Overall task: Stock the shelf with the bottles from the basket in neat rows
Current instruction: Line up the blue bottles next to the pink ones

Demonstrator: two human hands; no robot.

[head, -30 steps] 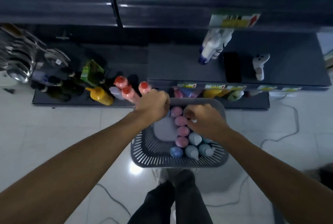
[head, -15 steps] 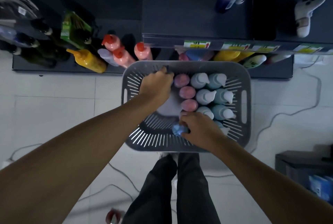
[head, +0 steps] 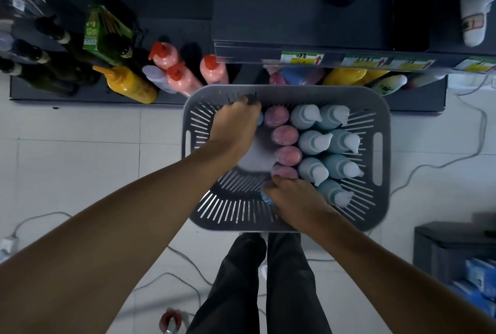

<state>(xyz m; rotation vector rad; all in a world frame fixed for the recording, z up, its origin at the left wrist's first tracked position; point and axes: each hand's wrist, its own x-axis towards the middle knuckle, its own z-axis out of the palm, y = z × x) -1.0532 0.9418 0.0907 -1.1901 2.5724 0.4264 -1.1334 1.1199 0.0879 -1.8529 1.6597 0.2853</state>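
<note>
Head view: the grey basket (head: pixel 375 207) sits mid-frame, its bottles packed upright and touching. Risk: the right hand (head: pixel 292 196), fingers curled on the blue-capped bottle (head: pixel 264 195) at lower centre, could topple the pink-capped row (head: pixel 285 135) when lifting. The left hand (head: pixel 236 124) is curled at the basket's far wall, grip hidden, cannot tell. Pale tiled floor (head: pixel 80 167), dark shelf (head: pixel 295 11) across the top, and loose cables (head: pixel 456 156) that could snag feet.
</note>
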